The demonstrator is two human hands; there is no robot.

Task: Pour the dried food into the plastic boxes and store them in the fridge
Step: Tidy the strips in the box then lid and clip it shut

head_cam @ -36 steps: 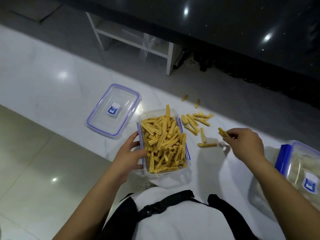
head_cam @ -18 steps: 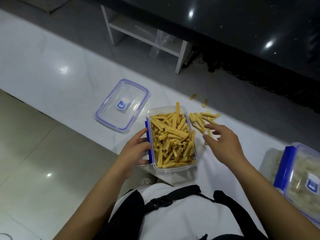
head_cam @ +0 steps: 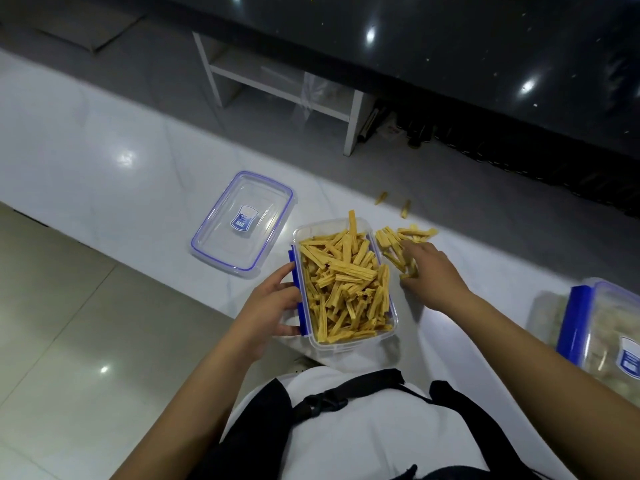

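A clear plastic box (head_cam: 349,346) with blue clips stands on the white marble ledge, full of yellow dried sticks (head_cam: 346,282). My left hand (head_cam: 268,311) grips the box's left side at the blue clip. Right of the box lies a small heap of spilled sticks (head_cam: 398,237). My right hand (head_cam: 433,271) is on that heap, fingers curled around a few sticks. The box's lid (head_cam: 242,220) lies flat on the ledge to the left. A second box (head_cam: 602,327), shut with a blue clip, holds pale food at the right edge.
Two stray sticks (head_cam: 393,202) lie farther back on the ledge (head_cam: 104,150). Behind it stand a white shelf frame (head_cam: 284,95) and a dark glossy surface (head_cam: 450,46). Beige floor tiles (head_cam: 69,341) lie below the ledge at left.
My right hand dropped its stick and moved left and forward onto the spilled heap, closing on several sticks. My left hand stayed on the box. The camera shifted slightly.
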